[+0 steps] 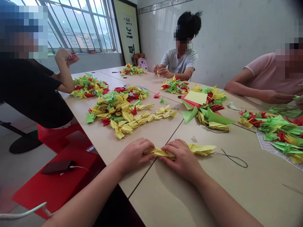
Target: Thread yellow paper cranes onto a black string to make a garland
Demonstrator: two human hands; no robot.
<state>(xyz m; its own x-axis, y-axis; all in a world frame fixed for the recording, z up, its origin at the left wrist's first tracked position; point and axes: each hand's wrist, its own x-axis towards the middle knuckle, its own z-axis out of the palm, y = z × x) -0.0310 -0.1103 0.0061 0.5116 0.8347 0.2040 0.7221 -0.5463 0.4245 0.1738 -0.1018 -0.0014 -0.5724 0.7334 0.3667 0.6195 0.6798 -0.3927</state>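
Gripping a strand of yellow paper cranes, the left hand and right hand rest palm-down on the table, side by side. Both hands are closed over the strand, with fingers curled and fingertips nearly meeting. Grip force appears light, though the fingers hide the paper beneath them.

The strand lies across the near side of the table, its free end extending beyond the right hand. A black cord runs from that end and forms a loose loop to the right of the strand.

Directly ahead of the strand lies a long heap of yellow cranes. Ahead and to the right is a stack of paper sheets in yellow, green and red. Farther right of the strand, green, red and yellow cranes lie on a printed sheet.

Far beyond the strand, a co-worker's hands hold a small yellow paper piece. Left of the strand, beyond the table edge, a dark device rests on a red stool.
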